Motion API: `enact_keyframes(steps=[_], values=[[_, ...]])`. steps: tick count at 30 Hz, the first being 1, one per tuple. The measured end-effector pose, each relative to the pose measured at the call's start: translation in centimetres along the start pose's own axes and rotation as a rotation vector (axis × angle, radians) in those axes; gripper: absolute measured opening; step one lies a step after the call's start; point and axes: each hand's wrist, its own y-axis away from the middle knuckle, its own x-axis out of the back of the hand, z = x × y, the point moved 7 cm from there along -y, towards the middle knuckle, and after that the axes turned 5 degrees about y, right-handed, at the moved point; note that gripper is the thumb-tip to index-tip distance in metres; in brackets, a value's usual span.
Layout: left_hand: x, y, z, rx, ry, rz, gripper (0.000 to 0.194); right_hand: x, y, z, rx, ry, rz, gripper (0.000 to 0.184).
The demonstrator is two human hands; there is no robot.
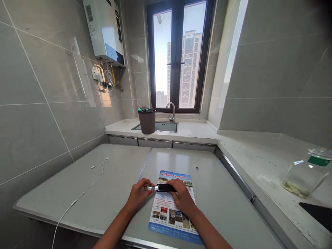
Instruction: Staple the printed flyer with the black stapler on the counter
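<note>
My left hand (pixel 140 194) pinches the shiny, silvery end of a short black object (pixel 166 187); its exact kind cannot be made out. Around the black end of the same object, the fingers of my right hand (pixel 183 197) are closed, hiding part of it. The object is level, just over a printed flyer (pixel 176 224) with blue bands, red lettering and small photos. That flyer lies on a pale folding table (pixel 223 193), and my right wrist covers its right side.
A white cable (pixel 85 190) trails over the table's left edge. Near the right side sits a tiny dark item (pixel 197 168). Beyond, a brown bin (pixel 147 121) stands by the sink (pixel 166 127). A glass jar (pixel 306 173) is on the right counter (pixel 249 152).
</note>
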Motion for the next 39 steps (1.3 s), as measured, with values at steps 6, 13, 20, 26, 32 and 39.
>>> enact_keyframes(steps=[6, 13, 20, 26, 32, 39], values=[[0.0, -0.1, -0.4, -0.006, 0.023, 0.009, 0.019, -0.2, -0.2, 0.2, -0.043, -0.063, -0.006, 0.033], [0.3, -0.2, 0.1, 0.002, 0.026, 0.032, 0.019, -0.3, -0.1, 0.5, -0.077, -0.093, -0.011, 0.031], [0.1, -0.1, 0.0, -0.036, -0.031, 0.004, 0.018, 0.1, -0.2, 0.5, -0.072, -0.099, 0.002, 0.033], [0.4, -0.2, 0.8, -0.185, -0.083, -0.017, 0.009, 0.3, -0.1, 1.3, -0.138, -0.14, 0.046, 0.035], [1.0, -0.2, 0.4, -0.191, -0.03, 0.014, 0.016, 1.1, -0.3, 2.4, -0.201, -0.179, 0.087, 0.033], [-0.3, 0.1, -1.0, 0.045, 0.068, -0.062, 0.047, 0.2, -0.6, 1.7, -0.184, -0.319, -0.029, 0.032]])
